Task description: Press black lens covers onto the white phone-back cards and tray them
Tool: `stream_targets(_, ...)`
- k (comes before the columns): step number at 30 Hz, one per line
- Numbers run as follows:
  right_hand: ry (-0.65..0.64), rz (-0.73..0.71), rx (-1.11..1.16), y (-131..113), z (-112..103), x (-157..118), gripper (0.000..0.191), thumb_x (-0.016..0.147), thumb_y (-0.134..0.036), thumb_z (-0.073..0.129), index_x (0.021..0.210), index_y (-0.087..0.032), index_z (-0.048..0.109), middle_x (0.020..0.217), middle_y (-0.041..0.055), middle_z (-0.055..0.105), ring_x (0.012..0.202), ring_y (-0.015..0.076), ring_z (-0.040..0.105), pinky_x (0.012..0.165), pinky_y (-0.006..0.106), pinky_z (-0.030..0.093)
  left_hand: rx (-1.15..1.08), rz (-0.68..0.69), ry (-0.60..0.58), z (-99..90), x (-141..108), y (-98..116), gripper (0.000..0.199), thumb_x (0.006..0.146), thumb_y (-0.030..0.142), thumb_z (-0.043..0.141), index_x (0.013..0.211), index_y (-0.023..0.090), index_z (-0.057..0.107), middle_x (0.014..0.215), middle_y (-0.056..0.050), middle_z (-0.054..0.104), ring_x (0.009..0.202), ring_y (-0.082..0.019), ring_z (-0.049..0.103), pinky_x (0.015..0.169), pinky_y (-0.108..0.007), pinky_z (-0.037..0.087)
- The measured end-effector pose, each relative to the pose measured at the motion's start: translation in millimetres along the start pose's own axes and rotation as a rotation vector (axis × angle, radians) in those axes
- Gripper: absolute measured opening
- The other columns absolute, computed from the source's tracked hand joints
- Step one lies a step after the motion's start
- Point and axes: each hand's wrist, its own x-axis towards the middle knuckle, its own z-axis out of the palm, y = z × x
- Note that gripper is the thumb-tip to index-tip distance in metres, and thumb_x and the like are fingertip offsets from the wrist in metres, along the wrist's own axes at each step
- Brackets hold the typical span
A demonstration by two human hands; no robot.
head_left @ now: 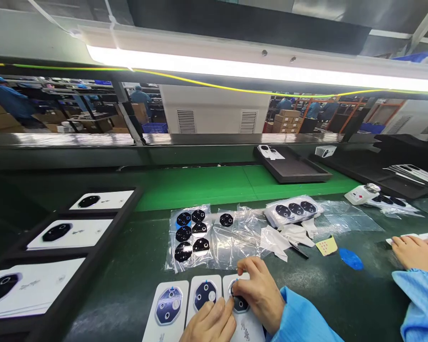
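Black lens cover point(239, 303) is sitting on a white card point(246, 324), right under the right hand's point(257, 295) fingertips, which are pinching nearly shut on its upper rim. Left hand point(209, 324) is pressing at the next card point(192, 297) (its fingers are hiding part of that card). Gripping by the rim is keeping prints off the glossy face.

Lens cover point(239, 303) partly hidden under the hands point(209, 324) point(257, 298), card print point(243, 326) too small to read
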Motion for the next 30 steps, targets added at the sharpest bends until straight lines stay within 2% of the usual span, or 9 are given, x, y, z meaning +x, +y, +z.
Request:
stream_targets(6, 0.034, -0.06, -0.079, 0.0, 1.0, -0.7, 0.022, 0.084, -0.009, 0.062, 0.066, -0.022, 0.063, 0.084, 0.0006, 0.054, 0.081, 0.0162, 0.046, 0.066, 0.028, 0.034, 0.005, -0.018, -0.048, -4.5, -0.4, 0.8, 0.047, 0.098, 0.003, 0.023, 0.076, 0.016, 0.063, 0.087, 0.0, 0.074, 0.08, -0.012, 0.063, 0.073, -0.026, 0.043)
stream_targets(10, 0.035, -0.018, -0.062, -0.4, -0.6, -0.2, 0.02, 0.085, -0.011, 0.062, 0.068, -0.022, 0.064, 0.088, 0.0016, 0.053, 0.084, 0.017, 0.046, 0.069, 0.028, 0.036, 0.008, -0.005, -0.049, -1.1, -2.1, 0.4, 0.047, 0.099, 0.005, 0.023, 0.075, 0.017, 0.062, 0.088, 0.001, 0.074, 0.079, -0.011, 0.063, 0.074, -0.026, 0.041)
stream_targets(15, 0.014, -0.056, -0.11, -4.0, -1.4, 0.6, 0.021, 0.082, -0.008, 0.064, 0.067, -0.022, 0.062, 0.085, 0.0002, 0.054, 0.081, 0.0159, 0.047, 0.067, 0.028, 0.034, -0.007, 0.009, 0.042, 3.7, -3.6, -0.5, 0.047, 0.097, 0.003, 0.023, 0.073, 0.016, 0.061, 0.083, -0.002, 0.072, 0.076, -0.013, 0.062, 0.071, -0.027, 0.041)
stream_targets(18, 0.026, -0.026, -0.128, -4.5, -0.5, 0.9, 0.02, 0.081, -0.008, 0.065, 0.068, -0.023, 0.062, 0.087, 0.0003, 0.055, 0.083, 0.0159, 0.048, 0.069, 0.028, 0.036, 0.013, 0.016, -0.007, 1.7, -3.2, -0.1, 0.043, 0.097, 0.004, 0.027, 0.075, 0.016, 0.062, 0.086, -0.002, 0.073, 0.078, -0.013, 0.062, 0.073, -0.027, 0.042)
stream_targets(22, 0.039, -0.063, -0.139, -4.0, -0.1, 1.1, 0.021, 0.082, -0.008, 0.065, 0.066, -0.023, 0.061, 0.083, -0.0007, 0.055, 0.08, 0.0153, 0.047, 0.066, 0.027, 0.035, 0.013, 0.0, -0.049, -3.1, -2.5, 0.5, 0.041, 0.096, 0.003, 0.029, 0.076, 0.016, 0.062, 0.089, -0.001, 0.073, 0.082, -0.012, 0.063, 0.075, -0.026, 0.042)
stream_targets(27, 0.011, -0.031, -0.147, -3.3, 1.0, -0.2, 0.023, 0.081, -0.003, 0.063, 0.069, -0.023, 0.061, 0.085, -0.0004, 0.056, 0.081, 0.0155, 0.048, 0.068, 0.027, 0.037, 0.009, -0.001, -0.019, -0.6, -3.8, 1.0, 0.045, 0.097, 0.004, 0.025, 0.076, 0.016, 0.062, 0.087, -0.002, 0.073, 0.08, -0.013, 0.062, 0.074, -0.027, 0.042)
stream_targets(30, 0.023, 0.002, -0.012, -0.4, 1.8, 0.5, 0.025, 0.08, -0.003, 0.063, 0.064, -0.022, 0.06, 0.083, -0.0004, 0.054, 0.079, 0.0155, 0.049, 0.064, 0.026, 0.038, -0.026, -0.025, 0.055, 4.5, -3.6, 2.2, 0.048, 0.096, 0.002, 0.022, 0.073, 0.016, 0.061, 0.084, -0.003, 0.073, 0.078, -0.013, 0.061, 0.071, -0.028, 0.042)
